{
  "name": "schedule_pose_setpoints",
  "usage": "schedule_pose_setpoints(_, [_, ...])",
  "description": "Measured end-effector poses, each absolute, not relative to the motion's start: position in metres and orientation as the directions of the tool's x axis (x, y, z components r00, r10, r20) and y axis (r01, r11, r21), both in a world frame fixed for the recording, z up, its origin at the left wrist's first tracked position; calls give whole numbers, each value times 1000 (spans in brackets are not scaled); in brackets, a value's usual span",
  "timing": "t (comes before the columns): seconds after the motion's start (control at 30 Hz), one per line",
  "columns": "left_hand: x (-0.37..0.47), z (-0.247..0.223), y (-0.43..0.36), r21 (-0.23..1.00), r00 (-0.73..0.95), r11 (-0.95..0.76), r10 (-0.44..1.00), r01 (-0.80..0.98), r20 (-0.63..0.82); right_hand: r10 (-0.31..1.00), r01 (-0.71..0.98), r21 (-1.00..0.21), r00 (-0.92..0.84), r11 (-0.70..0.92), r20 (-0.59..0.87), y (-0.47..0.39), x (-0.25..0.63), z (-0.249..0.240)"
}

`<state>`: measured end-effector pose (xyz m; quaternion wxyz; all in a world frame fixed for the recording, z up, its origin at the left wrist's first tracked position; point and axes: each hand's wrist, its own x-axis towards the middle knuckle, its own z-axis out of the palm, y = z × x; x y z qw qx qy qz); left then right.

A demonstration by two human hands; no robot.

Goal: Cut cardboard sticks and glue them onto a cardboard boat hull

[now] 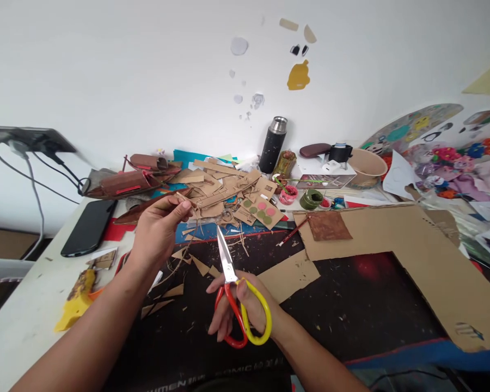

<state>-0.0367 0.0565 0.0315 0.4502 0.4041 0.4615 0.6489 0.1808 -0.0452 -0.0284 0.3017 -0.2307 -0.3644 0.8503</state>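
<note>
My left hand point(157, 231) pinches a thin cardboard strip point(196, 205) between closed fingers, above the cluttered counter point(32, 310). My right hand point(245, 310) grips the scissors point(234, 294), blades shut, pointing far toward the strip.

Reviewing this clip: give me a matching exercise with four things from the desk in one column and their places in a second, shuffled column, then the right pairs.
Things:
1. scissors
2. phone
3. flask
4. thin cardboard strip

Places:
A. upright at the back of the desk, by the wall
B. pinched in the left hand
C. flat on the desk's left side, screen dark
D. in the right hand, blades closed and pointing away

Pairs: 1-D, 2-C, 3-A, 4-B
</note>
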Motion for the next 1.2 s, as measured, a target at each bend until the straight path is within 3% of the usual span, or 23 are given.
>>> schedule_pose_setpoints(0.3, [-38, 28, 55, 946, -292, -226, 944, -234, 153, 541, -349, -667, -835, -658, -97, -49, 158, -37])
schedule_pose_setpoints(0.5, [-37, 29, 54, 940, -325, -260, 928, -222, 180, 516, -358, -649, -854, -671, -62, -49, 145, -49])
schedule_pose_setpoints(0.87, [-33, 18, 31, 942, -372, -331, 870, 48, 325, 643, -397, -668, -749, -630, -161, -42, 128, -27])
schedule_pose_setpoints(1.2, [-30, 12, 12, 955, -455, -289, 842, 72, 289, 680, -462, -668, -727, -583, -91, -44, 115, -17])
